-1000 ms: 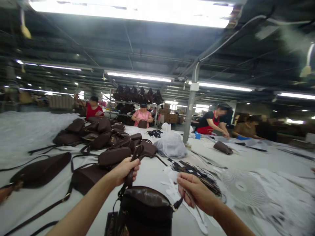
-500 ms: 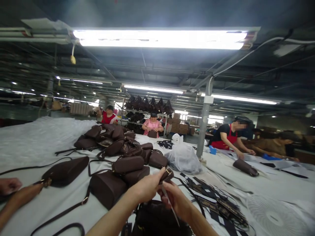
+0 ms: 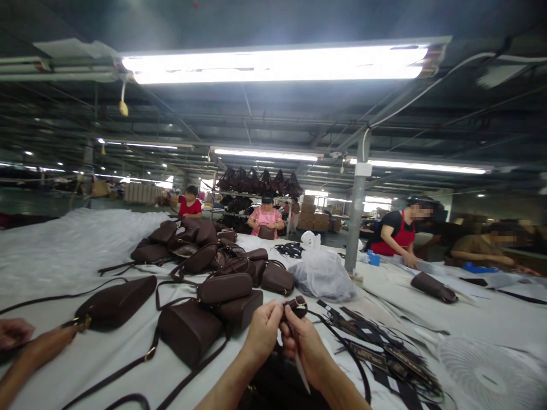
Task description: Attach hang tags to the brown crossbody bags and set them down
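Stretching surface (image 3: 106,347): pale, running beneath the fingers (image 3: 270,313) and far out to both sides of them.
Bag heap (image 3: 200,259): dark brown, piled beyond the fingers and to their left, reaching close in behind them.
Translucent sack (image 3: 322,276): whitish, gathered at the top, resting beyond the fingers and slightly to the right.
Tag bundle (image 3: 384,353): black, partly gold-lettered, spread out near the fingers on the right.
Dark bag (image 3: 273,387): directly below the fingers, in shadow, largely hidden by both hands.
Left hand (image 3: 262,330): bent nearly closed, pinching the strap (image 3: 292,304) from the left.
Right hand (image 3: 305,341): curled closed around the pale strip (image 3: 302,373), close against the strap.
Strap: brown, poking up just above the fingers of both hands.
Buckle (image 3: 299,302): gold, on the strap, just above the right-hand fingers.
Pale strip: slim, slanting down out of the right-hand fingers, too blurred to identify.
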Motion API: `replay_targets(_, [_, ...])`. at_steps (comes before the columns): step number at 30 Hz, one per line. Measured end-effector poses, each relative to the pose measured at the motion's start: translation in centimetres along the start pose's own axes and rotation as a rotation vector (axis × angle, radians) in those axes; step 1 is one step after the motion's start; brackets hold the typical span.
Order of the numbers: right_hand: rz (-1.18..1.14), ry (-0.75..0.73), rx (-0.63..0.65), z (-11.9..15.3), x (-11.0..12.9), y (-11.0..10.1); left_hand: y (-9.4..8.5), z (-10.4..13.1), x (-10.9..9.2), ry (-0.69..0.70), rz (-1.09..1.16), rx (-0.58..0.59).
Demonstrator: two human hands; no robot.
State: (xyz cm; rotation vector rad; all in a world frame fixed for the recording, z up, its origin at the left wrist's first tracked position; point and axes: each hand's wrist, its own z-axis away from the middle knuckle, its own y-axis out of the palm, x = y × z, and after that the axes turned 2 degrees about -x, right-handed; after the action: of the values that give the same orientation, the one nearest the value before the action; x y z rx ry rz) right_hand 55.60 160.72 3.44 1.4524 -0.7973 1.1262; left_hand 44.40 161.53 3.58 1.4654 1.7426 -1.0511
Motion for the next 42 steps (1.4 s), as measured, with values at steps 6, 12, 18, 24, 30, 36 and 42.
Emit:
replay_targets(6, [0.581,-0.311,-0.14,2.2,0.1,-1.6,-0.8,-1.1,0.2,0.012,-0.125,-0.044])
replay_targets(12, [0.43,-0.449,0.139,3.1,1.9,-2.4,-0.4,0.0,-0.5,0.093,-0.122,0.178])
replay_targets(18, [0.327,-0.324,0.135,2.7,3.8,-3.6,-0.1,0.1,-0.1,0.103,-0.314,0.047])
replay_targets(24, [0.361,-0.291,0.009,2.7,4.5,-3.7,0.7,0.4,-0.7,0.111,-0.398,0.015])
replay_targets(30, [0.379,-0.136,-0.045,2.4,3.7,-3.1,1.2,0.9,-0.7,0.119,-0.504,0.055])
replay_targets(36, [-0.012,-0.188,0.01,3.3,3.8,-2.8,0.9,0.7,-0.5,0.118,-0.458,0.042])
replay_targets(42, [0.203,-0.185,-0.065,3.0,3.9,-3.1,0.9,0.9,-0.7,0.122,-0.535,0.021])
